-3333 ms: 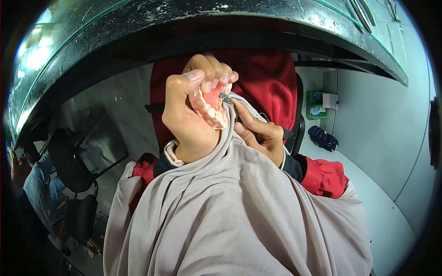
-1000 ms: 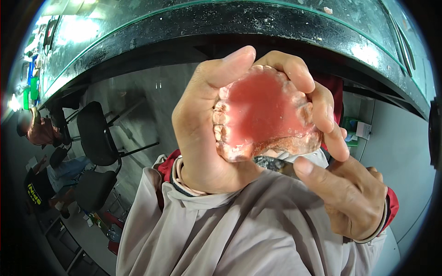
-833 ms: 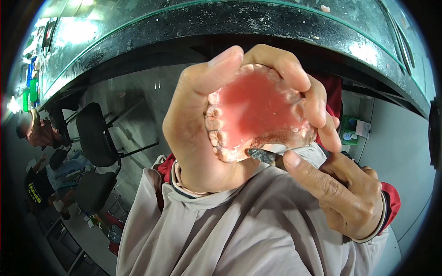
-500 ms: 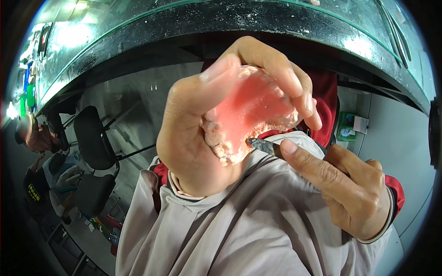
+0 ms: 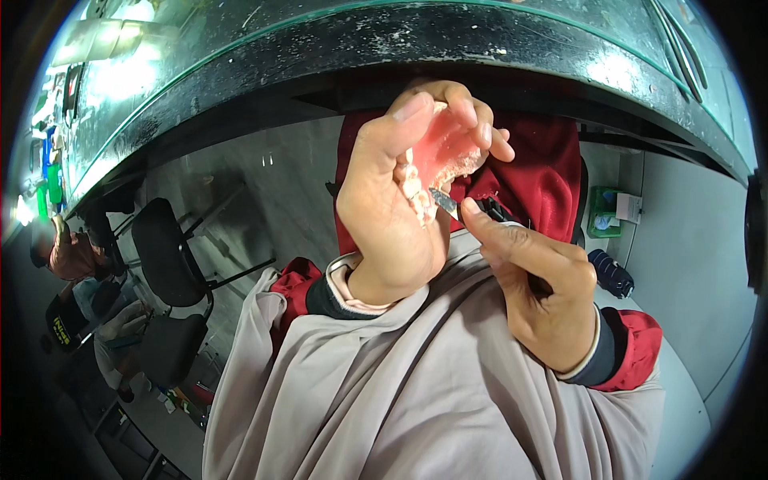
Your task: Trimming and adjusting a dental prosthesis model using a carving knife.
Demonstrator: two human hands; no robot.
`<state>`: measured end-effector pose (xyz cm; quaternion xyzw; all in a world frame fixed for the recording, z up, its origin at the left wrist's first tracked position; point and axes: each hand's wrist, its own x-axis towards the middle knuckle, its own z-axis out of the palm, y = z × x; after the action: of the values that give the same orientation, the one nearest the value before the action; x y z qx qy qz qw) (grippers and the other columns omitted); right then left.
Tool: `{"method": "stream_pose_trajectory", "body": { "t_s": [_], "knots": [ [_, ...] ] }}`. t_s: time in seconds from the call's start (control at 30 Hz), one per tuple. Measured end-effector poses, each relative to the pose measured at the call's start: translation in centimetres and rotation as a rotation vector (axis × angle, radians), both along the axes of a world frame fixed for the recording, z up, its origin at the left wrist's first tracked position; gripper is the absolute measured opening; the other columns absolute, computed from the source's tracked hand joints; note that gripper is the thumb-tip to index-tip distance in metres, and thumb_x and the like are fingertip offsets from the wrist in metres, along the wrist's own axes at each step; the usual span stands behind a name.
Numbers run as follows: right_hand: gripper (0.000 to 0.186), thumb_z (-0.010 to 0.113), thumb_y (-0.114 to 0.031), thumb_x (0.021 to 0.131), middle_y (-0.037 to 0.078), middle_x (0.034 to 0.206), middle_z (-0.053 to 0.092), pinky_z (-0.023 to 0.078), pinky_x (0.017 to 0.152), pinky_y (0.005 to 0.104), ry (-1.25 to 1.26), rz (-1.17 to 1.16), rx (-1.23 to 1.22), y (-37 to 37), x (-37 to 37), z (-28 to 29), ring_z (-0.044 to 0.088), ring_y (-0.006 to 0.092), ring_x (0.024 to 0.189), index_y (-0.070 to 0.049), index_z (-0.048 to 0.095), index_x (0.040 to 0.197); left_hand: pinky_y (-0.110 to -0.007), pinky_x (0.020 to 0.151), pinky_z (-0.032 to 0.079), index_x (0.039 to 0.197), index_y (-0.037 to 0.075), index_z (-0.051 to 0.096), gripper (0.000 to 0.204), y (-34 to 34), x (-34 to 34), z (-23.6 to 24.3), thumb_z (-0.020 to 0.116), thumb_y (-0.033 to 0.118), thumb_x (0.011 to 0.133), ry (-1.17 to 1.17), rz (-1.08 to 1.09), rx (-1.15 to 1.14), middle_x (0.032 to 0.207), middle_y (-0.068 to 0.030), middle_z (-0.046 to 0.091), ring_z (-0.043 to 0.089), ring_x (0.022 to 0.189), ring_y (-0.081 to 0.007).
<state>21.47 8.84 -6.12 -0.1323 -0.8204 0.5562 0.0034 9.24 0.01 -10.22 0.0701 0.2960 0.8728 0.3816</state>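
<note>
My left hand [image 5: 380,200] is raised in front of me, fingers and thumb curled around the rim of a denture [image 5: 444,148]. Its inner plate is smooth and pink, pale teeth line the edge, and a rough, crumbly strip runs along the near right border. In my right hand [image 5: 548,284] is a small knife [image 5: 446,203] with a dark, smudged blade and a black handle. The index finger lies along it. The blade's tip is at the denture's near edge, beside the teeth; whether it touches cannot be made out. Part of the denture is hidden by my left fingers.
A dark-edged, glass-topped table [image 5: 384,56] curves across just beyond my hands. Black chairs [image 5: 168,248] and seated people stand at the left. On the right are a green container [image 5: 604,212] and a dark rolled item [image 5: 611,274]. Grey cloth [image 5: 384,392] drapes over my front.
Both hands and the denture have moved farther away, toward the table edge, and look smaller. The right hand has shifted left with the knife, whose tip stays by the denture's near edge.
</note>
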Motion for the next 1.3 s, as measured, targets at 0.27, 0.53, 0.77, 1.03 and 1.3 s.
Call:
{"method": "stream_pose_trajectory", "body": {
  "t_s": [0.27,0.53,0.77,1.03,1.3],
  "knots": [
    [0.026,0.055,0.009,0.081,0.017,0.09,0.067,0.049,0.071,0.0267,-0.122,-0.184,-0.481,0.4,0.4,0.3,0.065,0.0205,0.078,0.006,0.061,0.106,-0.037,0.079,0.044,0.087,0.0,0.053,0.036,0.7,1.1,1.1,0.038,0.033,0.088,-0.205,0.063,0.101,0.082,-0.0113,0.054,0.056,0.079,-0.0261],
    [0.025,0.051,0.0,0.088,0.02,0.106,0.063,0.049,0.072,0.0247,0.163,0.035,-0.126,2.7,1.5,0.8,0.066,0.0195,0.081,0.009,0.056,0.111,-0.044,0.085,0.045,0.089,0.003,0.053,0.039,0.4,1.2,1.3,0.036,0.038,0.09,-0.241,-0.054,-0.019,0.083,-0.0111,0.056,0.059,0.086,-0.0333],
    [0.024,0.054,0.002,0.085,0.019,0.087,0.065,0.05,0.066,0.0275,-0.09,0.165,0.06,4.1,1.2,4.3,0.065,0.0243,0.072,0.004,0.061,0.108,-0.047,0.084,0.047,0.093,0.006,0.053,0.044,0.4,1.0,1.2,0.029,0.042,0.092,-0.121,-0.242,0.088,0.09,-0.0126,0.057,0.06,0.09,-0.0407],
    [0.031,0.055,0.002,0.082,0.014,0.067,0.058,0.045,0.048,0.028,-0.225,0.258,0.376,4.0,1.2,5.5,0.058,0.0243,0.053,-0.003,0.062,0.112,-0.046,0.079,0.047,0.088,0.004,0.054,0.041,0.9,1.6,0.9,0.03,0.037,0.089,0.032,-0.255,-0.026,0.087,-0.0155,0.058,0.06,0.086,-0.041],
    [0.021,0.054,0.014,0.078,0.021,0.086,0.064,0.052,0.062,0.0293,-0.072,-0.009,0.229,1.4,2.0,0.2,0.066,0.0292,0.074,0.006,0.058,0.097,-0.047,0.085,0.045,0.093,0.005,0.052,0.039,1.6,2.2,-1.0,0.034,0.04,0.09,0.002,-0.056,0.004,0.088,-0.0114,0.055,0.058,0.088,-0.0343]
  ]
}}
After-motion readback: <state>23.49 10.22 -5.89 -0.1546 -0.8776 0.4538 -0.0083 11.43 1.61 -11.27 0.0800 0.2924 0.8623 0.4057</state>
